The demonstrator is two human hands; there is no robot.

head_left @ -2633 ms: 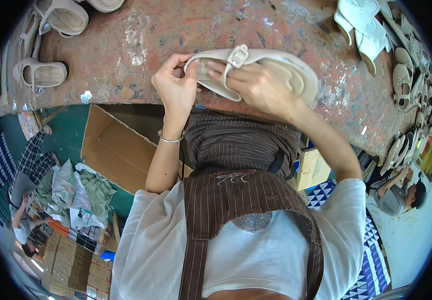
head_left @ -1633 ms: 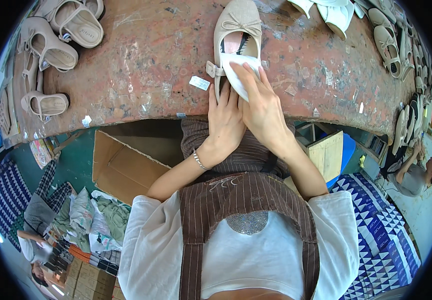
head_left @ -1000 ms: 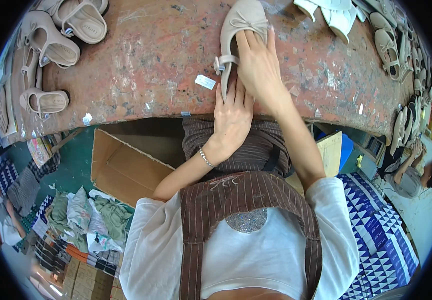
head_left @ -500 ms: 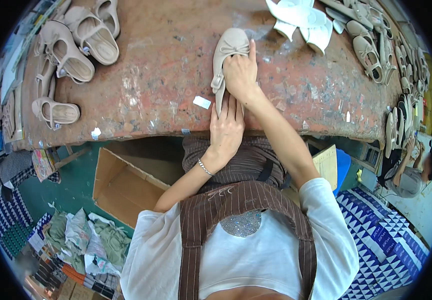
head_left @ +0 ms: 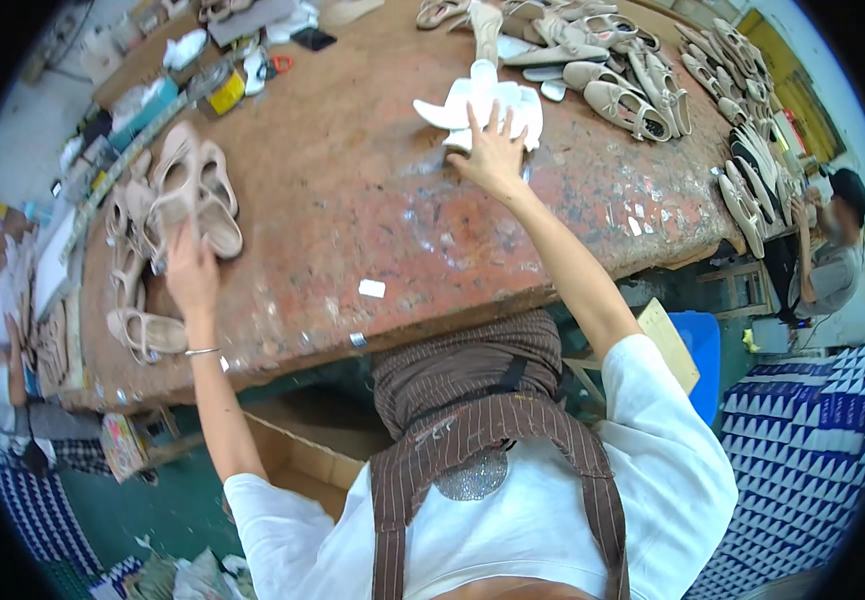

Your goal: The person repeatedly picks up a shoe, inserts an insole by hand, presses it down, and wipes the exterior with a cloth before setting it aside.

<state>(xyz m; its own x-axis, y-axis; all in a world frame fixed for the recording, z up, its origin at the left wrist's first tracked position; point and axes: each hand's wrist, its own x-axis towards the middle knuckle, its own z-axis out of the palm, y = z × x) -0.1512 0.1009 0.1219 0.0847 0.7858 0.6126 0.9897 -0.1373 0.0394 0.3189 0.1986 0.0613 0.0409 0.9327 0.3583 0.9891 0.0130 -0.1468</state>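
Note:
My right hand (head_left: 497, 160) is open, its fingers spread over a loose stack of white, curved cut pieces (head_left: 514, 97) in the middle of the worktable. Over at the left, my left hand (head_left: 192, 272) reaches to a cluster of beige strapped shoes (head_left: 220, 228). Its fingers overlap a shoe (head_left: 178, 165) there; they are blurred, so their grip does not show. Close by, another beige shoe (head_left: 147, 332) lies nearer the table's front edge.
The worn reddish-brown table (head_left: 352, 200) bears a small white label (head_left: 371, 288). Many beige shoes (head_left: 622, 105) stand at the far right, and a co-worker (head_left: 832, 250) sits beyond. Left of me, a cardboard box (head_left: 302, 460) is below the edge; a blue bin (head_left: 697, 360) is right.
Both hands have left the beige shoe with a bow at the table's middle. My left hand went left to the shoe cluster, my right forward onto the white pieces. The view has turned.

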